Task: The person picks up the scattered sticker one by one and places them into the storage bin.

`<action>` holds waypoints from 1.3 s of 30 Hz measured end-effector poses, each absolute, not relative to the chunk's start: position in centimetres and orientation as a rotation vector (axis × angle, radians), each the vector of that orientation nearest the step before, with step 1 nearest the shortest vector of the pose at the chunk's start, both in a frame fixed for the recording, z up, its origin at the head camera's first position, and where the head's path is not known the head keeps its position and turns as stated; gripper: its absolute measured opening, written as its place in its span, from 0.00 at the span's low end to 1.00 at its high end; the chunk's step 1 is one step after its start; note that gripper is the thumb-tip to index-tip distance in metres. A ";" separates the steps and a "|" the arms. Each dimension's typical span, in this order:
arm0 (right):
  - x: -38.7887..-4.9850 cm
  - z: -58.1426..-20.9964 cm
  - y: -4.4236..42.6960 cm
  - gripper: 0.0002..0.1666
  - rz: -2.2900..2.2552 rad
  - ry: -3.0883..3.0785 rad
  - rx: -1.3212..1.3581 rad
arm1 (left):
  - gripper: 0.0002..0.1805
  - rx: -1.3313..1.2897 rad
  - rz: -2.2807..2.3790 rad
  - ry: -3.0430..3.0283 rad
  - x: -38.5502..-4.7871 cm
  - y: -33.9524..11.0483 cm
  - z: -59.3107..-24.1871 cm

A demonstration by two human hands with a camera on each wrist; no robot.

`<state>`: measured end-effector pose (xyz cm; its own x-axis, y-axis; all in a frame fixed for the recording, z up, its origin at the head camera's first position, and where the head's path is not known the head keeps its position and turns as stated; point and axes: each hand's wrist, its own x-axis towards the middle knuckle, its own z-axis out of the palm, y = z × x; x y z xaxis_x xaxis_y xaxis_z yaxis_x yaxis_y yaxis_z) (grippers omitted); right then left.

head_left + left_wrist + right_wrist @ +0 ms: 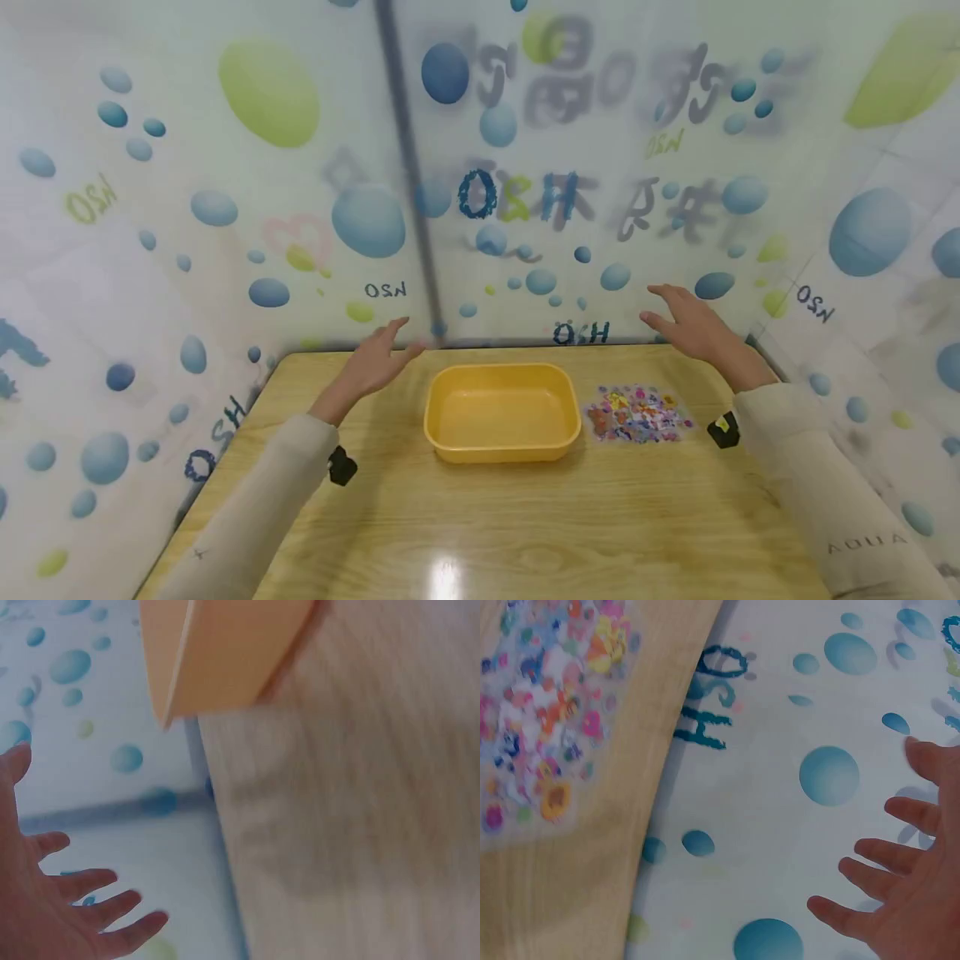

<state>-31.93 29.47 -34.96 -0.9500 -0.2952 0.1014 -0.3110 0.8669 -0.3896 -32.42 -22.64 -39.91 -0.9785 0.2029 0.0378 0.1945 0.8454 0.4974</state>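
Note:
Both hands are raised over the far part of the table and hold nothing. The left hand hovers to the left of a yellow rectangular basin; its fingers are spread in the left wrist view, where part of the basin shows at the top. Above and to the right of a sheet of colourful stickers, the right hand has its fingers apart, as the right wrist view also shows. There the sticker sheet lies flat on the table. The basin's inside shows no contents.
The light wooden table meets a white curtain or sheet with blue and green ovals and lettering at its far edge. Similar patterned sheets stand on the left and right. A dark band runs down the back one.

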 end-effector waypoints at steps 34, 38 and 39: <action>-27.3 -47.9 30.6 0.35 0.765 -3.062 0.360 | 0.40 0.239 1.604 2.500 -26.5 -18.0 -48.6; -27.8 -48.0 30.4 0.34 0.740 -3.065 0.380 | 0.39 0.261 1.613 2.508 -26.3 -18.0 -48.6; -27.8 -48.1 30.4 0.34 0.729 -3.071 0.375 | 0.39 0.272 1.619 2.506 -26.3 -18.1 -48.6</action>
